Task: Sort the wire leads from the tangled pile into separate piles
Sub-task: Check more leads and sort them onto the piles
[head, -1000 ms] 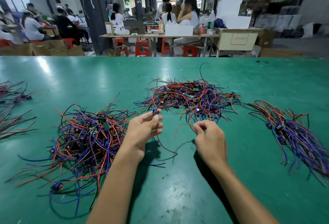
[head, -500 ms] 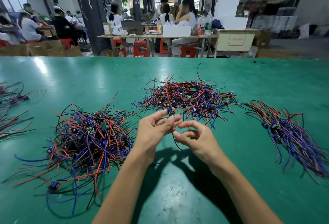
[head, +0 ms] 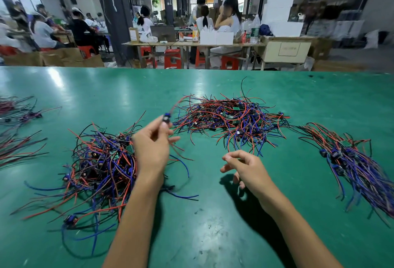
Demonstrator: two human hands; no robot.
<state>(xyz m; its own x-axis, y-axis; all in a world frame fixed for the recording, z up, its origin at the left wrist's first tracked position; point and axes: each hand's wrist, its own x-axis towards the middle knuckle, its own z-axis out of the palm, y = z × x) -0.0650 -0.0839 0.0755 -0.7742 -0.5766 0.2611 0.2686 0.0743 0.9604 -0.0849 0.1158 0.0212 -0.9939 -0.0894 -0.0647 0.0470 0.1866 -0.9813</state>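
A tangled pile [head: 232,118] of red, blue and black wire leads lies at the middle of the green table [head: 213,225]. My left hand [head: 153,146] pinches one lead by its small blue connector [head: 166,117], held above the table between the tangled pile and a looser left pile [head: 100,165]. The lead's red wire arcs up and to the right, blurred by motion. My right hand [head: 243,167] hovers in front of the tangled pile with loosely curled fingers and nothing in them. A combed, aligned pile [head: 354,161] lies at the right.
More wire leads [head: 15,131] lie at the table's far left edge. Loose blue wires [head: 183,195] trail from the left pile toward the table's middle. Beyond the table's far edge, people sit at wooden benches [head: 191,43] with red stools.
My hands, together half a second ago, have separated. The left hand swung left with the connector lead. The right hand let go of the wire and dropped back to the right.
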